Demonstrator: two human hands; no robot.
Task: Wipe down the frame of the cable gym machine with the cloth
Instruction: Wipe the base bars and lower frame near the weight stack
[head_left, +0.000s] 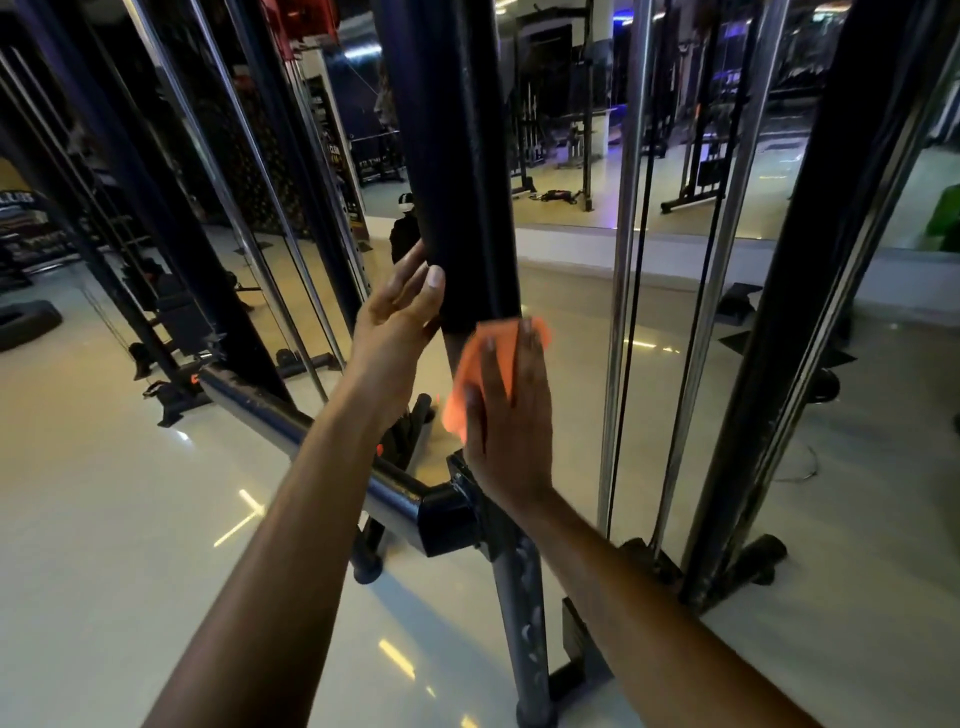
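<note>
The wide black padded upright post (457, 156) of the cable machine frame stood in the middle of the view, and below its padding the post continued as a grey metal column with round holes (519, 613). The right hand (506, 415) lay flat against this post just under the lower edge of the padding, with the fingers straight and close together, pressing the orange cloth (462, 379) onto the metal. The cloth showed above the fingertips and at the left side of the hand; the rest of it was hidden under the palm. The left hand (397, 322) rested on the left side of the padded post, a little higher than the right one, with relaxed, slightly spread fingers and the thumb touching the padding. A shiny black horizontal bar (311, 431) met the post at a black bracket (452, 514) near the right wrist. To the right stood chrome guide rods (623, 260) and another black upright (810, 312) on the pale glossy floor (130, 519).
</note>
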